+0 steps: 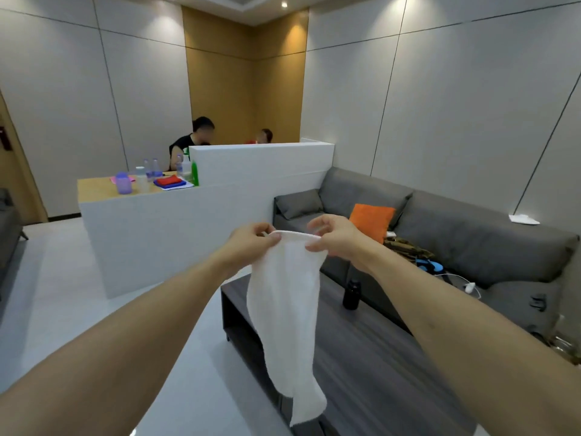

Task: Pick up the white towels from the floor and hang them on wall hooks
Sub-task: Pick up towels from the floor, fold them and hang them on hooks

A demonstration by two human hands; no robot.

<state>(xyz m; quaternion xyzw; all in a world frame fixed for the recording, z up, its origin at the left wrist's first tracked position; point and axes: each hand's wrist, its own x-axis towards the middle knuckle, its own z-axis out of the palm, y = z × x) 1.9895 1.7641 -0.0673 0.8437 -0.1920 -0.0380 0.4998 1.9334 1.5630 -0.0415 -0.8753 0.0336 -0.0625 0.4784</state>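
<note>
White towel: soft, nubby terry, held up in mid-air in front of the body, above the near end of the coffee table. Hung in one long limp fold, narrow at the top, wider mid-way, ending in a loose tail low in the view. Top hem rolled into a thick rounded edge, stretched short and taut between both hands.

Left hand: pinched the left end of that hem, thumb pressed over the cloth against curled fingers. Right hand: gripped the right end likewise, thumb on the near side, fingers curled over the top. Hands close together, bare forearms reaching in from both lower corners.

Coffee table: dark wood-grain, flat-topped, boxy, with an open shelf at the end. Black cylindrical bottle upright on it, beside the right forearm.

Beyond: grey fabric sofa, with a square orange cushion propped against its back and a grey pillow at the far end. White crumpled cloth on the sofa's backrest top. To the left, a white block-shaped counter with a tan top, carrying a lilac plastic jar and folded red and blue cloths. Pale glossy floor.
</note>
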